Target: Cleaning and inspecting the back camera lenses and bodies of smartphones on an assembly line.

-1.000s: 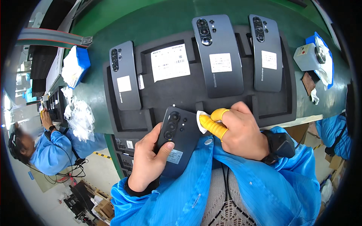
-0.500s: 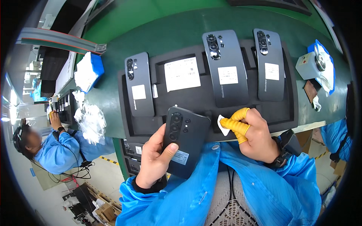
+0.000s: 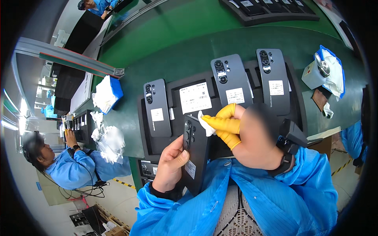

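Observation:
My left hand (image 3: 172,164) is closed round a dark smartphone (image 3: 200,157), thumb across its back beside the camera column and a pale label. The phone is tilted, its back turned partly to the right. In the yellow finger cots of my right hand (image 3: 240,131) a small white wipe (image 3: 206,124) is pinched, at the phone's upper corner. Beyond them lies a black foam tray (image 3: 182,147) holding a grey phone on the left (image 3: 158,108), one right of the middle (image 3: 232,80) and one at the right (image 3: 274,82), all backs up. A white printed label (image 3: 195,98) lies in the tray.
On the right stand a white dispenser bottle (image 3: 314,75) and a blue box of wipes (image 3: 334,72). Another blue box (image 3: 115,94) and crumpled clear plastic (image 3: 111,144) lie left. A second phone tray (image 3: 271,19) sits at the back. A co-worker (image 3: 67,161) works at far left.
My right hand has moved left, bringing the wipe to the phone's upper edge. The phone in my left hand has turned more edge-on. The view has shifted, showing more of the back.

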### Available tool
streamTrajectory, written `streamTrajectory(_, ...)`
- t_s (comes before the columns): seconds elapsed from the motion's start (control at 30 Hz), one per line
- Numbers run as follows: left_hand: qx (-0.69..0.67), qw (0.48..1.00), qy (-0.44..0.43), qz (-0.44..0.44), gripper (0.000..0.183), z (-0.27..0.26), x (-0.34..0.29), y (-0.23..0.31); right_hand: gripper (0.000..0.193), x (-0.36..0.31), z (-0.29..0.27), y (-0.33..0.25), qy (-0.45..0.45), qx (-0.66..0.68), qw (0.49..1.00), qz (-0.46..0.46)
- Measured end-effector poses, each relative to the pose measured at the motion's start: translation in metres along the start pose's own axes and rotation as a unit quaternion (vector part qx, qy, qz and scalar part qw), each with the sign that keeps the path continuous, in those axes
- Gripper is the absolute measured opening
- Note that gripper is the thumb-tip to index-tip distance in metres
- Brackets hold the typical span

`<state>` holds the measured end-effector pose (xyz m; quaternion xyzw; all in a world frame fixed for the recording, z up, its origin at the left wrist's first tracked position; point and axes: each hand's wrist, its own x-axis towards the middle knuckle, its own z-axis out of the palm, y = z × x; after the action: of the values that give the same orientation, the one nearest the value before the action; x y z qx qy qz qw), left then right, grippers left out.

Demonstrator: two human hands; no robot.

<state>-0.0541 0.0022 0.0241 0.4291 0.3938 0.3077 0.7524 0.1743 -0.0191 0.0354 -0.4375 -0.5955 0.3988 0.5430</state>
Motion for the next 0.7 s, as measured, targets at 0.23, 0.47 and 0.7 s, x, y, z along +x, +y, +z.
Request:
streamTrajectory(0.23,-0.128,0.991,0.017,-0.039,0.056,0.011,0.01,0.002,0.035,-0.012,0.021,0.001,0.032,-0.232,0.956,-0.177)
streamTrajectory(0.47,-0.172,0.984,0.021,-0.038,0.049,-0.002,0.019,-0.004,0.033,-0.023,0.01,0.0,-0.105,-0.148,0.963,-0.199)
streamTrajectory(0.7,0.027,0.993,0.084,0.073,0.039,0.0,0.062,0.049,0.046,-0.04,-0.022,0.022,0.046,-0.178,0.981,-0.064)
